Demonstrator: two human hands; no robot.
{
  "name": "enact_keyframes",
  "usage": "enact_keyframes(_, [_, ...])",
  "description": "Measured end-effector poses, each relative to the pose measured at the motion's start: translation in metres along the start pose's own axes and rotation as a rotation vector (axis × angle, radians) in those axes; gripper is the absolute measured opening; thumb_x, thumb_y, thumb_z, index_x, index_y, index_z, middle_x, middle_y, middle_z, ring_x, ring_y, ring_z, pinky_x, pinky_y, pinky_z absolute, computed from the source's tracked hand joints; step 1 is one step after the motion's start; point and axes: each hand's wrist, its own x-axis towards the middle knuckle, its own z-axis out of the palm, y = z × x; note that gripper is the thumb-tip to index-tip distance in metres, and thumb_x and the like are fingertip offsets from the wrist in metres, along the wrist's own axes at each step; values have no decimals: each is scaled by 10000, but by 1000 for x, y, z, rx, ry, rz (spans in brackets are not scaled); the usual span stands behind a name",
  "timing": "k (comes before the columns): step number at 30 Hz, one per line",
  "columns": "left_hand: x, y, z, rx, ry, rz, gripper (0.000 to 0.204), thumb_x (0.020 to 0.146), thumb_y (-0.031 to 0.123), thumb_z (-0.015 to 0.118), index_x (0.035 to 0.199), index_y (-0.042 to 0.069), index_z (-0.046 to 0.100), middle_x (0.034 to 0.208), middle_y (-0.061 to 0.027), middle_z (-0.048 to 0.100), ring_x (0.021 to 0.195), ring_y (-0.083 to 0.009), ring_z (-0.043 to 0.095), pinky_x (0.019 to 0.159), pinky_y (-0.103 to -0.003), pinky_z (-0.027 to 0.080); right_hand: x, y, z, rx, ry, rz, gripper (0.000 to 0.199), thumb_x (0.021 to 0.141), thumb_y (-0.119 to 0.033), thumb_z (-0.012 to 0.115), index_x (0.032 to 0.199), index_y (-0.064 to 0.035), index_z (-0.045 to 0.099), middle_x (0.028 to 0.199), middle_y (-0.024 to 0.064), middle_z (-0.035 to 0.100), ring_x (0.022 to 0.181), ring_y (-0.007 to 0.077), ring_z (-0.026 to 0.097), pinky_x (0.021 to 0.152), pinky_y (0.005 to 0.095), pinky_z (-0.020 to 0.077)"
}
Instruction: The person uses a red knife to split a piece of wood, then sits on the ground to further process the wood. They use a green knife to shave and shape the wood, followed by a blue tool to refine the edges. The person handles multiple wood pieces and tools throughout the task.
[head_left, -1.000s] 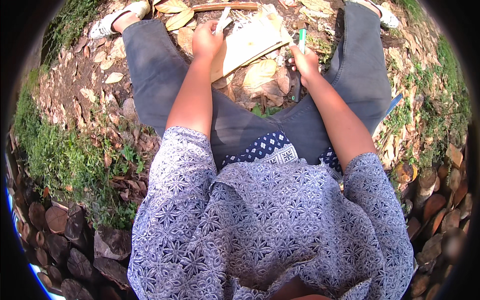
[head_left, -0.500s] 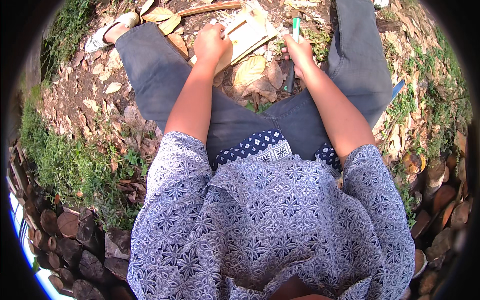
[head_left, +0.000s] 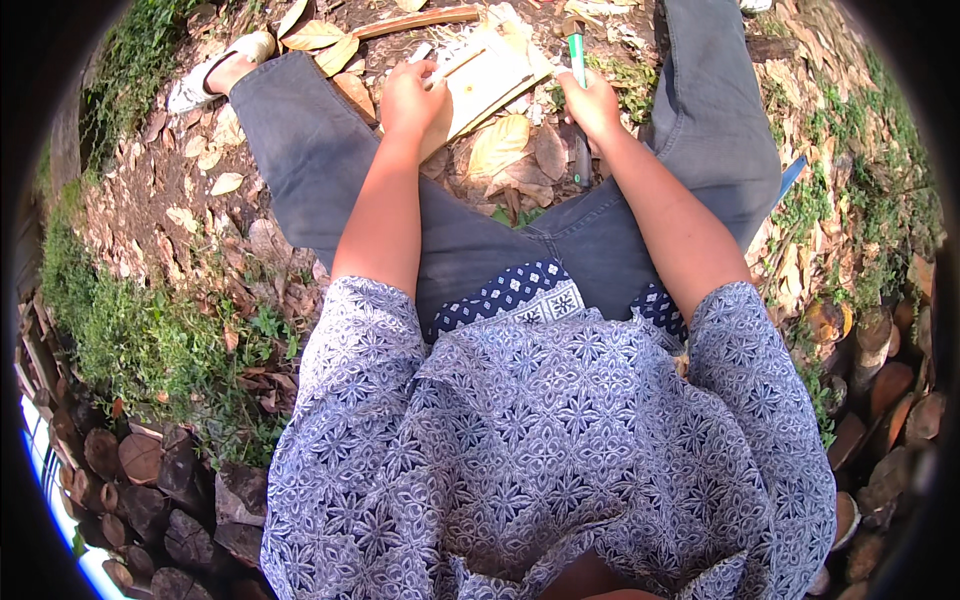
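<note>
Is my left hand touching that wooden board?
Touching. The head view shows the left hand resting on the board's left edge, fingers curled over it.

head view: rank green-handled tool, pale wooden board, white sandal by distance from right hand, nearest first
From the right hand:
1. Green-handled tool: in the hand's grip, shaft sticking up past the fingers.
2. Pale wooden board: just left of it, on the leaf litter between the legs, under the left hand.
3. White sandal: far left, on the person's left foot.
</note>
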Motion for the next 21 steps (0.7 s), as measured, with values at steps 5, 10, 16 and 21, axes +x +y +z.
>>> enact_keyframes(5, [-5,-12,-2,-117,7,-113,268,767,246,736,1001,116,741,1059,-103,703,1004,-272,659,906,-379,520,19,-29,1,-367,-156,-118,364,933,-385,552,1038,-64,688,687,56,635,628,159,616,640,354,487])
enact_keyframes(10, [-7,-12,-3,-162,-20,-145,264,757,226,738,993,109,741,1043,-106,707,983,-274,667,885,-373,526,41,-34,18,-572,-156,-322,437,922,-391,517,1176,-78,687,947,200,714,909,352,680,835,433,511])
enact_keyframes(16, [-9,-13,-2,-239,-46,-188,256,756,214,739,994,120,738,1028,-101,699,974,-274,663,882,-371,523,47,-31,5,-703,-191,-317,459,887,-387,529,1204,-97,690,1082,203,702,1062,387,649,938,427,498])
enact_keyframes(21, [-6,-16,4,-242,-31,-159,258,761,204,749,1011,144,738,1047,-102,676,1022,-282,638,908,-386,511,47,-21,-39,-751,-53,-203,442,887,-407,539,1216,-157,698,1035,160,726,993,354,680,908,407,504])
